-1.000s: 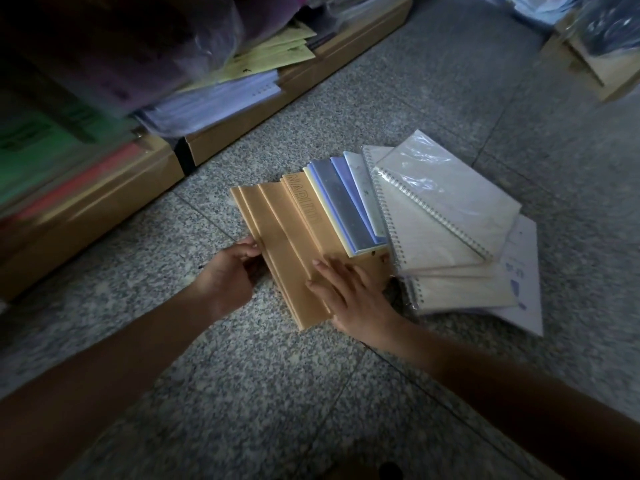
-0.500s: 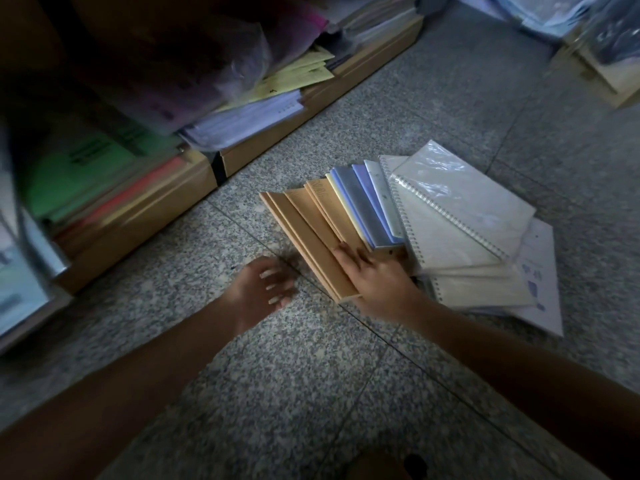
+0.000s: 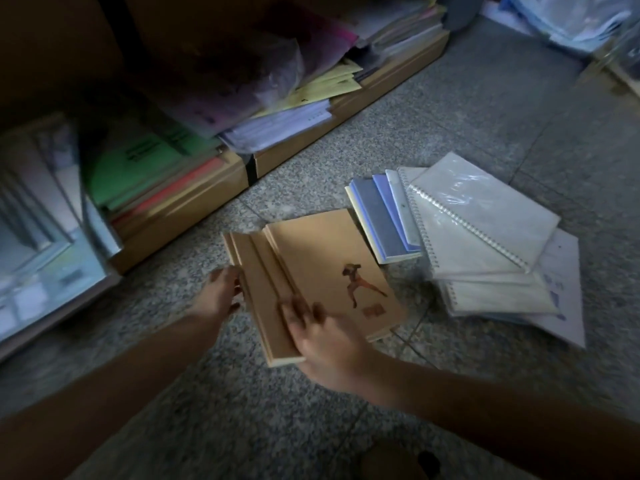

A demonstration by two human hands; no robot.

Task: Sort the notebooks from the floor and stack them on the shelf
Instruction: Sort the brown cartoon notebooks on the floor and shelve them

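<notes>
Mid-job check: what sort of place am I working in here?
Probably a stationery shop or stockroom: a low wooden shelf packed with paper stacks, plus plastic-wrapped spiral notebooks and several identical kraft notebooks over a speckled tiled floor.

A stationery shop or stockroom, seemingly; low wooden shelves crammed with wrapped paper stock; speckled stone floor.

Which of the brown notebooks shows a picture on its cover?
The rightmost brown notebook, atop the fan: it bears a small figure; the others show plain strips.
</notes>
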